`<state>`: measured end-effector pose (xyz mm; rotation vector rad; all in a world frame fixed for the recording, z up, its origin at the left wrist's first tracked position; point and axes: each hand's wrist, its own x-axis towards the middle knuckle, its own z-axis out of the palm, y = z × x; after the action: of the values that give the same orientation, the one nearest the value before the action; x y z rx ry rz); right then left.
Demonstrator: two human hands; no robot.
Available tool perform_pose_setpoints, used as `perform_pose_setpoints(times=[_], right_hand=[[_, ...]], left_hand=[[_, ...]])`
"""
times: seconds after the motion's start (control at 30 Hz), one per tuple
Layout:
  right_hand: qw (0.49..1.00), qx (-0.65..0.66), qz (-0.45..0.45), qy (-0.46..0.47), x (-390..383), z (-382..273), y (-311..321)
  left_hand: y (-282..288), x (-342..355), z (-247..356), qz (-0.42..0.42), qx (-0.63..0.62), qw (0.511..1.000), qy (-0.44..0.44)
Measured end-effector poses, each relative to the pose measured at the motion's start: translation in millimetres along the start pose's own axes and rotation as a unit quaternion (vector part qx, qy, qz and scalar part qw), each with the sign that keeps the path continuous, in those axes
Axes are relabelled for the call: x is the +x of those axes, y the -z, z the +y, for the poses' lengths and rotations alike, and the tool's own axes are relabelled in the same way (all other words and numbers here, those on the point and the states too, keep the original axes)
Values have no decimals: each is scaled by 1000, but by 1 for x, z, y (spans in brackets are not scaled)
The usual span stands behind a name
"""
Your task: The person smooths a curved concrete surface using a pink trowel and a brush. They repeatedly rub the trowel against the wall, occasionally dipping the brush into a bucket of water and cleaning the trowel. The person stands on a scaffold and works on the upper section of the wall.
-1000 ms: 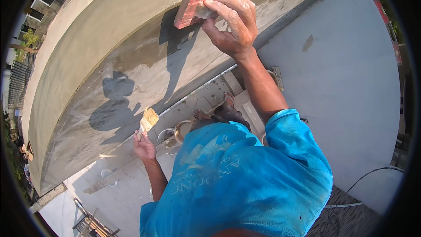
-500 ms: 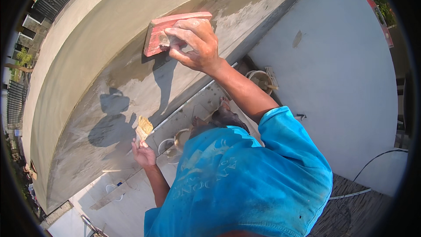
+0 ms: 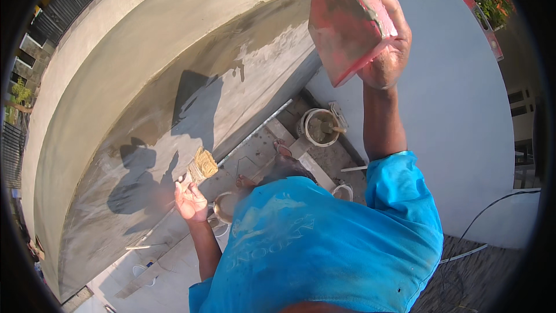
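My right hand (image 3: pixel 389 61) is raised at the upper right, its fingers wrapped round the back of a red plastering float (image 3: pixel 347 26). The float is tilted off the wall, and its flat face shows grey smears. My left hand (image 3: pixel 191 202) pinches the handle end of a brush (image 3: pixel 204 165) with pale, yellowish bristles pointing up, apart from the wall. Ahead of both hands curves a plastered wall (image 3: pixel 249 61), with damp brown patches and paler grey ones. Shadows of me and the float fall across it.
By my feet stands a white bucket (image 3: pixel 313 140) holding grey mortar and a tool with a wooden handle. Another bucket (image 3: pixel 223 207) is close below my left hand. A smooth, pale wall (image 3: pixel 457 110) rises on the right. A long straight board (image 3: pixel 134 283) lies at the lower left.
My right hand has lifted the float off the wall and swung it right and up, tilting its face into view. My left hand and the brush have shifted slightly.
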<state>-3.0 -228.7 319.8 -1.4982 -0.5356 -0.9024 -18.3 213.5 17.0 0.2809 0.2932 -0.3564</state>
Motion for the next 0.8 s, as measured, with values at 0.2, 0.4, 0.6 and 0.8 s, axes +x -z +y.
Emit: perform_pose_setpoints(times=[0.2, 0.4, 0.6, 0.8], right_hand=[[862, -420, -285, 9, 144, 1, 74], [836, -131, -518, 123, 187, 108, 31], [740, -236, -611, 154, 181, 83, 6], [772, -361, -517, 74, 209, 125, 36]], left_hand=[[-10, 13, -41, 30, 11, 995, -95], [-52, 4, -119, 24, -28, 990, -135], [-40, -23, -174, 86, -78, 974, -195], [-41, -24, -185, 102, -94, 970, -198]])
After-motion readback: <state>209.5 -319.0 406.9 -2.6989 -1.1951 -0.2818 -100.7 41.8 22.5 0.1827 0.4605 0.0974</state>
